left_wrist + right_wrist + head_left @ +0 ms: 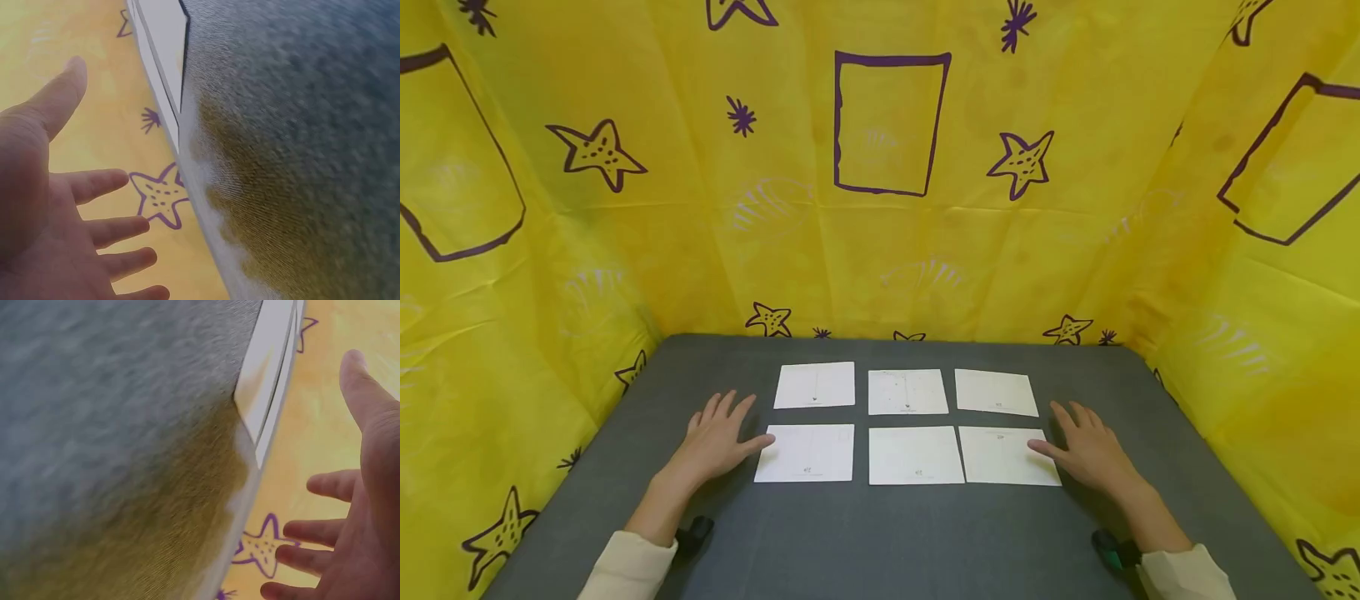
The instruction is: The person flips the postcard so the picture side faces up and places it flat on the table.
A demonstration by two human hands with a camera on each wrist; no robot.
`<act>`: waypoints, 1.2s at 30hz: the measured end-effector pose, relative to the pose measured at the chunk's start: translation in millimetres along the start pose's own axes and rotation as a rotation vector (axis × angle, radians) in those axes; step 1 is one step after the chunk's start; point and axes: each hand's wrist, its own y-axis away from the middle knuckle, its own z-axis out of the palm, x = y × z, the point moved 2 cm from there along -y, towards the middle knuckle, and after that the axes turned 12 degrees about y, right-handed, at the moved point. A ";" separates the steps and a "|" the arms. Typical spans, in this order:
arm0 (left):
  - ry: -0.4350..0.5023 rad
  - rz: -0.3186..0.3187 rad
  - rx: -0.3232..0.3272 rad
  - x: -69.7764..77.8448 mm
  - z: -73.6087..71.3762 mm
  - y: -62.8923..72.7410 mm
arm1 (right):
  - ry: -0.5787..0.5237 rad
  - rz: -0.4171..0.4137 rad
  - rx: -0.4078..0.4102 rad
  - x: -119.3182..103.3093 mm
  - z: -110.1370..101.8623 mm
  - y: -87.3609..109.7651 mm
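White cards lie flat on the dark grey table in two rows of three. In the back row are a left card (814, 385), a middle card (887, 390) and a right card (992, 392); thin lines divide the first two. The front row has a left card (805, 452), a middle card (906, 454) and a right card (1003, 458). With fingers spread, my left hand (715, 442) is left of the cards, its thumb over the front-left card's edge. My right hand (1093, 450) mirrors it, thumb over the front-right card. Neither holds anything; contact is unclear.
The grey table (865, 542) has rounded far corners. Yellow cloth (685, 167) with purple starfish and frame drawings hangs behind it and along both sides. A dark band shows at each wrist, below a light sleeve (628, 567).
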 end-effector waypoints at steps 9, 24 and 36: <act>0.012 -0.007 -0.034 6.5 1.1 -11.2 | -0.017 -0.055 0.016 -20.4 -6.3 -13.4; 0.052 0.005 -0.067 13.9 4.2 -25.1 | -0.047 -0.187 -0.015 -83.7 -4.2 -53.4; 0.087 0.006 -0.106 13.3 12.8 -42.9 | -0.085 -0.280 -0.095 -139.3 -2.2 -81.7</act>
